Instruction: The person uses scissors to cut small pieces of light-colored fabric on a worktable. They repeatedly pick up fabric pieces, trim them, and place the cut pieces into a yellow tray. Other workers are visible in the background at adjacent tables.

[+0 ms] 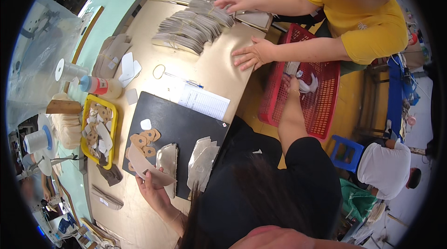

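Observation:
My left hand [156, 193] pinches a curved pinkish-beige cut piece [148, 166], raised over the near part of a black mat [172, 111]. Beside that hand on the mat lie small tan pieces with holes [145, 143], a stack of silvery-beige pieces [167, 160] and several overlapping silvery pieces [202, 161]. Off to the right, my right arm stretches into a red plastic basket [331, 95]. There my right hand [289, 82] has its fingers curled at a greyish piece [292, 68], close to white crumpled material [309, 84]; its grip is too small to make out.
A person in a yellow shirt [377, 30] stands across, both hands over the table. Grey bundled pieces [186, 30] lie near those hands. A yellow tray [115, 130] of scraps, a glue bottle [104, 87], a thread cone [70, 70] and a printed sheet [205, 101] surround the mat.

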Demonstrator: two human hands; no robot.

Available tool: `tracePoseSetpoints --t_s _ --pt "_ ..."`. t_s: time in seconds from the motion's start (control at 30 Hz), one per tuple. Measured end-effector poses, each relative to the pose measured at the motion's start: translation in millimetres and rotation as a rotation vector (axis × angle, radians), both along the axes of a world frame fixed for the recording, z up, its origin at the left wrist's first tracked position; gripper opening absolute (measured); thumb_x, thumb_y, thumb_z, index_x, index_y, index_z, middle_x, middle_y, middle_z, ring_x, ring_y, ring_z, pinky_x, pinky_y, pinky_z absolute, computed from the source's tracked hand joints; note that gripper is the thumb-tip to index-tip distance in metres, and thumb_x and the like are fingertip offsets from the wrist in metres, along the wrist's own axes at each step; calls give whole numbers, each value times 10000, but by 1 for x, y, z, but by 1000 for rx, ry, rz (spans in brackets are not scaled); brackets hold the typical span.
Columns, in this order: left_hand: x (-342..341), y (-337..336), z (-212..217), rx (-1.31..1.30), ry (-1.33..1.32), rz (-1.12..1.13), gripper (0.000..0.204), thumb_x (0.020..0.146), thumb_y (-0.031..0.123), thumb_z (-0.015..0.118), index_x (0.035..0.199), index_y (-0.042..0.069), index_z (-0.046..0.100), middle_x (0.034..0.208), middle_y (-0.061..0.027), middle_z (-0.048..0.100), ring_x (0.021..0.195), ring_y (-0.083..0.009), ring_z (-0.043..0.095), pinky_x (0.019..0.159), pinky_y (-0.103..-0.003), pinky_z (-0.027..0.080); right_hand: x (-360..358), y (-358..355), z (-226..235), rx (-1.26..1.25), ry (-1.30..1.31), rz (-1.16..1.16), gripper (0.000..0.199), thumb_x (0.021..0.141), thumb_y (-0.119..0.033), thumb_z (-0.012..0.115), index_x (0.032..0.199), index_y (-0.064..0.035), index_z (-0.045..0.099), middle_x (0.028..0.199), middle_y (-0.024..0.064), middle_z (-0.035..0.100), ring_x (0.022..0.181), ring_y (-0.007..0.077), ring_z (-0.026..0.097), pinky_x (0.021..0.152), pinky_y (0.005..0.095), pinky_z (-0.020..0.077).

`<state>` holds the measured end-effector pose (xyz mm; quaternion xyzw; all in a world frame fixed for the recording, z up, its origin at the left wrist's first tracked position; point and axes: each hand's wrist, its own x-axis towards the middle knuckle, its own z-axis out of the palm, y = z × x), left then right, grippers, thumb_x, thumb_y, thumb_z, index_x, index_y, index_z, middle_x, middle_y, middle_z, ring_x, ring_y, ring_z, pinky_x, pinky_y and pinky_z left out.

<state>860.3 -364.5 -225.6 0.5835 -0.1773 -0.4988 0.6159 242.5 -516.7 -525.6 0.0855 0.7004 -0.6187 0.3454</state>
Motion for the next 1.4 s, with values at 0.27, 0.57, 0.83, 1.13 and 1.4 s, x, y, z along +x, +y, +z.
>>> tracePoseSetpoints --t_s 0.27,0.57,0.83,1.13,1.4 --pt "1 1 -1 -27 32 13 389 937 98 604 1280 10 444 1152 -115 569 1049 -232 599 943 -450 528 -19 0 -2 -12 93 37 295 946 -230 491 1161 -44 567 929 95 715 723 190 677 472 281 370" --pt "3 3 -2 -40 45 33 360 934 96 611 1248 13 455 1116 -114 578 1019 -225 612 915 -452 543 -7 2 28 135 74 65 358 982 -286 447 1231 -41 525 993 73 713 948 226 677 679 354 422" --pt "3 6 0 -38 51 60 331 937 103 611 1222 19 465 1071 -123 599 987 -220 620 903 -441 546 4 -4 25 136 21 37 371 976 -195 444 1234 64 509 953 178 715 779 239 707 507 297 451" --pt "5 6 -4 -20 67 53 337 928 97 624 1218 20 471 1087 -107 589 1005 -213 612 911 -434 544 1 39 63 113 -120 71 345 995 -242 478 1291 -66 507 1049 104 708 939 223 676 764 346 507" --pt "10 5 -16 -73 104 12 414 898 37 658 1267 12 472 1075 -115 622 968 -202 638 924 -400 546 28 58 186 89 -191 1210 367 886 -243 713 1191 -73 603 890 51 694 886 187 676 782 327 526"
